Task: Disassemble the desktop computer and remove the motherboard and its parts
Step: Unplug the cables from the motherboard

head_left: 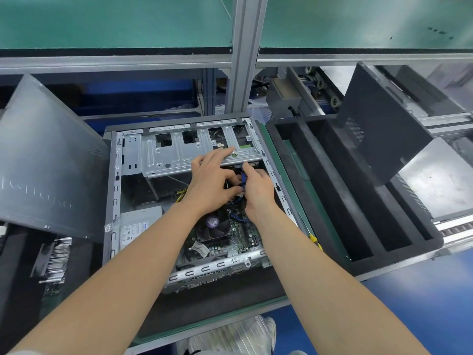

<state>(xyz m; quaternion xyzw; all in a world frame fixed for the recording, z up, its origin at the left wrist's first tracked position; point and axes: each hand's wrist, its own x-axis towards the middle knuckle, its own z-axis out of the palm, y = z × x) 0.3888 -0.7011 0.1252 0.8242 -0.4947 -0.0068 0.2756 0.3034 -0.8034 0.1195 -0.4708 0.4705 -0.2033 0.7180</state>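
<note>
Right hand (pixel 258 192) pinching blue cable (pixel 243 181), Lenovo-branded side panel (pixel 51 162)

- We see the case (pixel 112 201) open from above, but the drive cage (pixel 179 152) roofs its far end.
- Below the cage's near edge, by the case's right wall, our left hand (pixel 212 185) and right hand (pixel 258 193) fill the gap, fingers curled on a blue cable (pixel 244 181).
- The fan (pixel 212 226) stands mid-case, and the power supply (pixel 138 226) blocks the left wall.
- The left side panel (pixel 46 162) and right side panel (pixel 378 124) lean in on both flanks.
</note>
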